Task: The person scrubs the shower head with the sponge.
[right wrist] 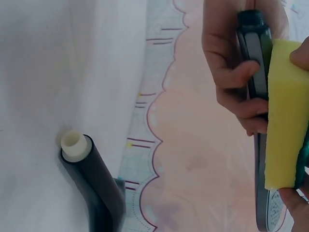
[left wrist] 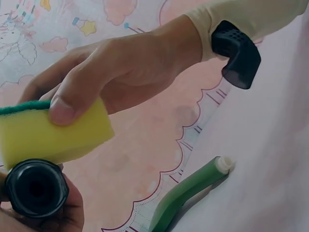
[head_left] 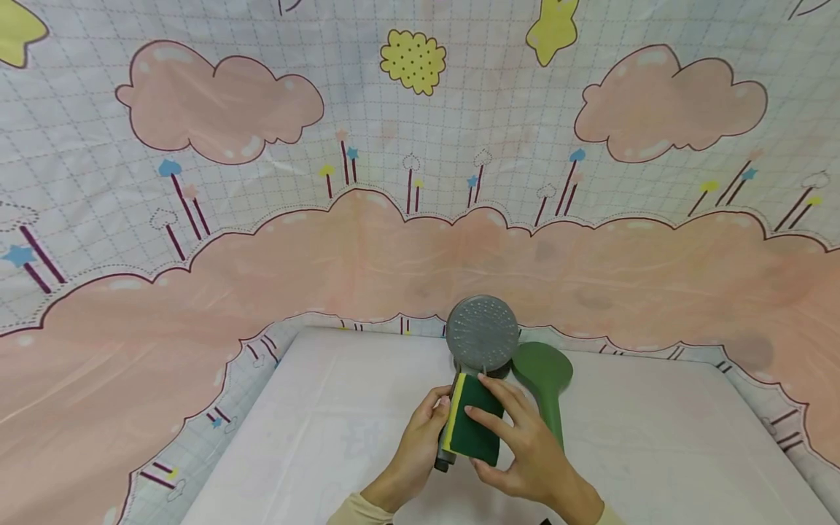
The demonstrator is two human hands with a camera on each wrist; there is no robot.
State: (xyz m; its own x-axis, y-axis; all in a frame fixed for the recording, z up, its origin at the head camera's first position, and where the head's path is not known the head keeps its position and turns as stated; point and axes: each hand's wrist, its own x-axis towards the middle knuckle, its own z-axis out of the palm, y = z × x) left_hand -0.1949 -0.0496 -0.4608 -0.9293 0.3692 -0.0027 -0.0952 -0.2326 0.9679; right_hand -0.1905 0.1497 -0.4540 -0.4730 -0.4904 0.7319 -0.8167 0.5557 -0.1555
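Observation:
My left hand (head_left: 415, 446) grips the handle of a grey shower head (head_left: 482, 332), its round nozzle face pointing up and away from me. My right hand (head_left: 537, 456) pinches a sponge (head_left: 477, 421) with a dark green scouring side and a yellow foam side. The foam lies along the handle, as the right wrist view shows with the sponge (right wrist: 286, 113) beside the handle (right wrist: 256, 63). In the left wrist view, the handle's black hollow end (left wrist: 38, 187) faces the camera under the sponge. Fingers and sponge hide much of the handle.
A green shower head (head_left: 543, 370) lies on the white table (head_left: 328, 408) just right of the grey one, its pale connector end (left wrist: 225, 165) toward me. Behind the table hangs a cloud-patterned cloth (head_left: 407, 262). A black device (left wrist: 236, 53) sits on the right sleeve.

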